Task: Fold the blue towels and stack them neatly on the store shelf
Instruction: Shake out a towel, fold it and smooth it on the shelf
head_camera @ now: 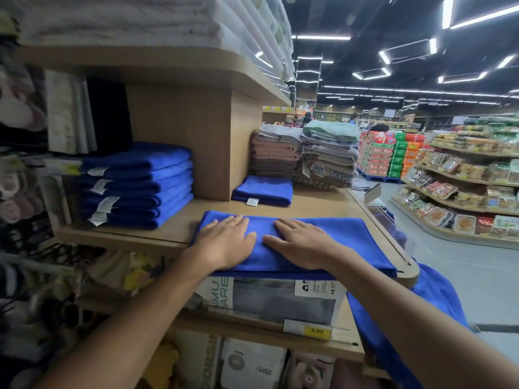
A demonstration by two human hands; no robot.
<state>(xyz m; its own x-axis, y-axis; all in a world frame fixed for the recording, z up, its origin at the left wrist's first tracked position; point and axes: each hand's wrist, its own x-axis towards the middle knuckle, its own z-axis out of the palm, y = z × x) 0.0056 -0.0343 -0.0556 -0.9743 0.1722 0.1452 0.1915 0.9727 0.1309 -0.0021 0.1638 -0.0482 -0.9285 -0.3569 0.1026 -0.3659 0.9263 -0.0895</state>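
My left hand (224,242) and right hand (304,245), fingers (234,221) straight, press the blue towel (351,234) flat; I should smooth outward, keeping edges aligned.

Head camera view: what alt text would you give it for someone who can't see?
A person's left hand and right hand press flat on a blue cloth towel spread on a light wooden store shelf. Behind it sit a stack of folded blue towels, left, and one single folded blue towel.

I see brown and grey towels (280,158) stacked ahead, white towels (112,21) overhead, a yellow price tag (317,330) below, and packaged food (449,189) across the aisle.
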